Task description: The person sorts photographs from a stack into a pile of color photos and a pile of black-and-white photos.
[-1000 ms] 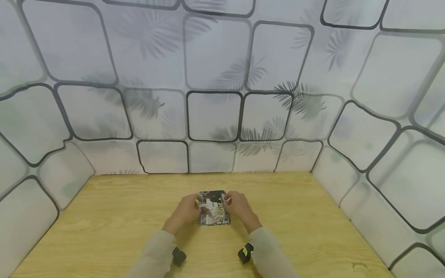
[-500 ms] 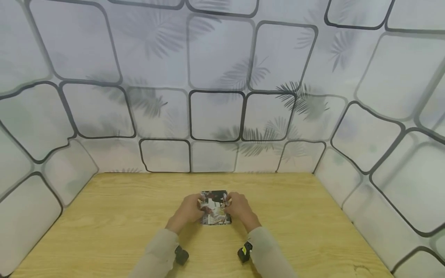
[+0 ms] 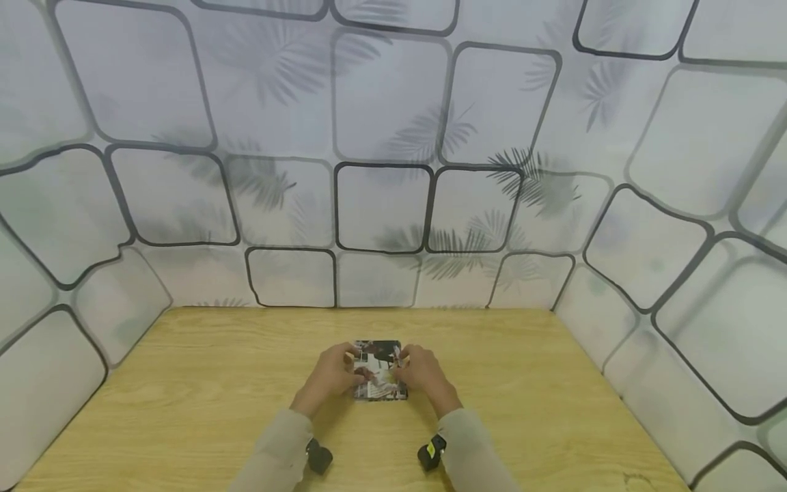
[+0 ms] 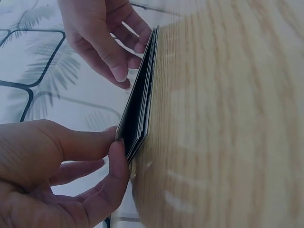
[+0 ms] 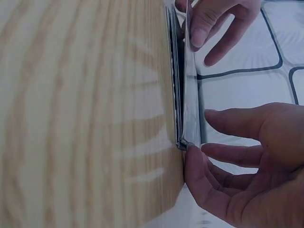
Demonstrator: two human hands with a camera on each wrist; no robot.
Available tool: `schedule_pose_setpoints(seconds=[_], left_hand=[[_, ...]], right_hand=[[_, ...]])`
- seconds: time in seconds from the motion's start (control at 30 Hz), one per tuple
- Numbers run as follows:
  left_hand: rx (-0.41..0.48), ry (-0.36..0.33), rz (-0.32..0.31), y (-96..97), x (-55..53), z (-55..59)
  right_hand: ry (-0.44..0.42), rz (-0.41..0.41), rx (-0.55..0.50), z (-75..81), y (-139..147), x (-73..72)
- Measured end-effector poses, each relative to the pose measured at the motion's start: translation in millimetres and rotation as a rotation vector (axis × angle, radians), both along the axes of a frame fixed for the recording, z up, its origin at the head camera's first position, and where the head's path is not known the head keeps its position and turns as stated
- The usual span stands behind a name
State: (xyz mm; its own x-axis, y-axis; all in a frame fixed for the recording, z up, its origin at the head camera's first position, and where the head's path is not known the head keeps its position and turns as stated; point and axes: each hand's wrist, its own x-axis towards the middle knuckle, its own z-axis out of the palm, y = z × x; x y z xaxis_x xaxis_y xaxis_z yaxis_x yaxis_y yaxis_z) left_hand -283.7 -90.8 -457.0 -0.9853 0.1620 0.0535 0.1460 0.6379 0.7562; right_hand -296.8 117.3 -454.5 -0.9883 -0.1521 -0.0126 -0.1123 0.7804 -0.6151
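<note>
Table (image 3: 184,410): looks smooth, so a push could skid the pile toward twelve o'clock.
Pile of cards (image 3: 382,391): on the table, between the hands; a knocked edge might fan it.
Left hand (image 3: 332,371): at nine o'clock, pinching the top card; a hard pull might crease it.
Right hand (image 3: 424,371): at three o'clock, fingertip against the pile's edge, thumb free; weak bracing could allow drift.
Top card (image 5: 190,107): raised at nine; a loosened pinch would likely drop it.

No legible text, numbers or brands; yellow patch (image 3: 432,449) on right wrist camera (image 3: 424,460) too small to read.
</note>
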Motion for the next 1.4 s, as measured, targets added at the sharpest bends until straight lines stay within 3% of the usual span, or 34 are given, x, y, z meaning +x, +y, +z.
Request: schedule_pose_setpoints(seconds=[0.6, 1.13, 1.4], left_hand=[[0.1, -0.051, 0.023, -8.6, 5.5, -3.9], [0.061, -0.003, 0.02, -13.0, 5.4, 1.0], [0.139, -0.066, 0.03, -12.9, 5.4, 7.6]], right_hand=[[-0.051, -0.01, -0.058, 0.0, -2, 10.5], [-0.064, -0.004, -0.076, 2.9, 0, 9.6], [-0.056, 0.01, -0.067, 3.1, 2, 8.2]])
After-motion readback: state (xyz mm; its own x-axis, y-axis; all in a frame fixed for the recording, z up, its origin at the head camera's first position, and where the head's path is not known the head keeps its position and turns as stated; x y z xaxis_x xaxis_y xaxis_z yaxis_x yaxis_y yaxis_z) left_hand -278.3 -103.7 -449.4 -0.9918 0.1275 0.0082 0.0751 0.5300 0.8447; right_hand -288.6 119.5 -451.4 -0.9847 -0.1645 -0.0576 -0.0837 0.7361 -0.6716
